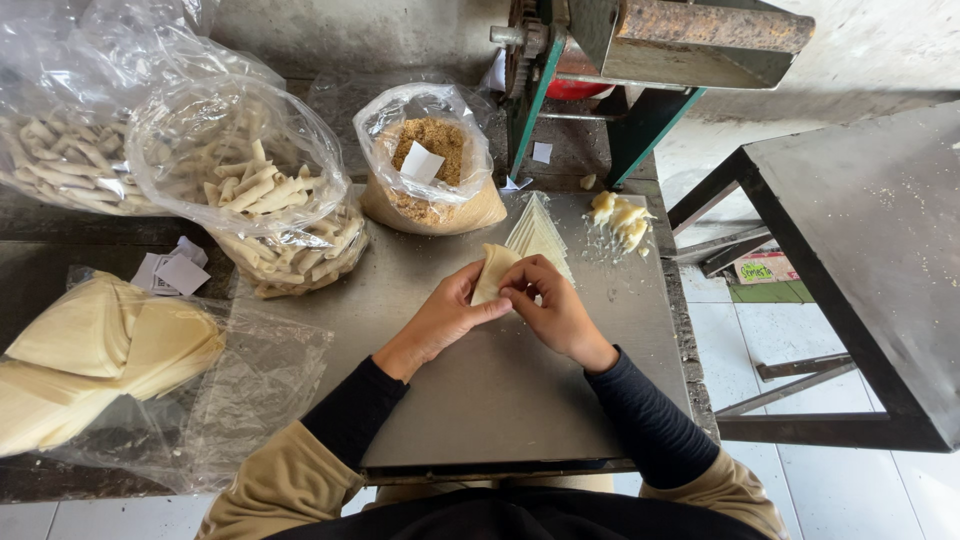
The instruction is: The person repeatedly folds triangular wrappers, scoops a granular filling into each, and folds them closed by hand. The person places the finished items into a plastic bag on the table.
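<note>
My left hand (440, 318) and my right hand (553, 308) meet over a grey metal tabletop (500, 390). Together they pinch a pale, thin dough wrapper (490, 272) that is folded upward between the fingers. Just behind the hands lies a fanned stack of triangular wrappers (540, 235). A small heap of pale yellow paste lumps (620, 218) sits to the right of that stack. Both forearms wear dark sleeves under tan cuffs.
An open clear bag of brown crumbly filling (430, 170) stands behind the hands. Two clear bags of rolled pastry sticks (265, 195) lie at left, and folded wrapper sheets in plastic (90, 350) at near left. A green-framed machine (640, 60) and a dark metal table (860, 250) stand right.
</note>
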